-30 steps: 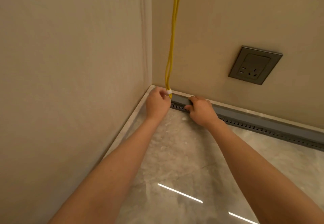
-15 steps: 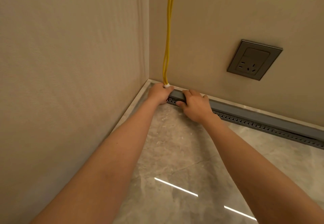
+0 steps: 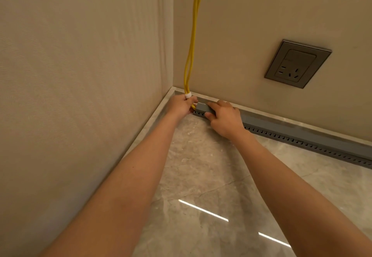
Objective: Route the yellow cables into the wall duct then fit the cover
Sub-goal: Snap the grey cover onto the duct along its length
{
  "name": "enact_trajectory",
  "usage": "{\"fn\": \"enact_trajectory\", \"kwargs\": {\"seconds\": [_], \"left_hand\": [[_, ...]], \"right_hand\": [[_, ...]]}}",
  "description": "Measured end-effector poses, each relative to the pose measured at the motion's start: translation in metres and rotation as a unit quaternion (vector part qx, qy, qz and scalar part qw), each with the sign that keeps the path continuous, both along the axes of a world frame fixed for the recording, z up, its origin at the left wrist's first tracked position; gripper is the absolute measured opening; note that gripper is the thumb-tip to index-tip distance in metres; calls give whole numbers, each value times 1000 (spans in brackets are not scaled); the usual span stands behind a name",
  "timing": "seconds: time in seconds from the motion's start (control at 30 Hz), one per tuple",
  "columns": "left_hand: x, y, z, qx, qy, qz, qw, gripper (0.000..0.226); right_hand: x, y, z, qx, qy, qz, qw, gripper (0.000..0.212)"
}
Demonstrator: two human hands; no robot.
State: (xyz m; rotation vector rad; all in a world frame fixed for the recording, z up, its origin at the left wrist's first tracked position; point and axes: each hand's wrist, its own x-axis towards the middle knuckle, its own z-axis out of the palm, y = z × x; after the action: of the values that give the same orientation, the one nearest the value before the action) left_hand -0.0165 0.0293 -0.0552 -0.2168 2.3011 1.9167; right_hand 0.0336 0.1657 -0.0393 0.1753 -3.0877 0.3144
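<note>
Two yellow cables (image 3: 192, 41) hang down the back wall near the corner, bound by a white band (image 3: 187, 95) at the bottom. My left hand (image 3: 180, 105) grips them just below the band, where they bend into the end of the grey slotted duct (image 3: 306, 138) that runs along the foot of the wall. A grey cover (image 3: 203, 107) lies on top of the duct. My right hand (image 3: 225, 120) clamps the duct's left end, fingers on the cover and thumb under the slotted side. The cables inside the duct are hidden.
A grey wall socket (image 3: 298, 63) sits on the back wall to the right, above the duct. A side wall (image 3: 80, 75) closes the left. The floor is glossy marble tile (image 3: 211, 176) with a pale skirting strip (image 3: 141, 134).
The view has shifted closer to the corner. My right hand slid slightly left along the cover toward the duct's end. My left hand stays on the cables at the band.
</note>
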Motion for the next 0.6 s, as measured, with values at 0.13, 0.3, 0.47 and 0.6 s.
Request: {"fn": "enact_trajectory", "kwargs": {"seconds": [0.13, 0.3, 0.47, 0.6], "left_hand": [[2, -3, 1, -26, 16, -17, 999, 28], [6, -6, 2, -61, 27, -48, 997, 22], [10, -7, 4, -154, 30, -81, 984, 31], [12, -8, 7, -165, 29, -88, 982, 31]], "right_hand": [[-3, -4, 2, -15, -13, 10, 1000, 43], [-10, -6, 12, 52, -19, 34, 998, 34], [-12, -5, 13, -11, -37, 11, 999, 32], [-17, -6, 20, -122, -93, -50, 987, 29]]}}
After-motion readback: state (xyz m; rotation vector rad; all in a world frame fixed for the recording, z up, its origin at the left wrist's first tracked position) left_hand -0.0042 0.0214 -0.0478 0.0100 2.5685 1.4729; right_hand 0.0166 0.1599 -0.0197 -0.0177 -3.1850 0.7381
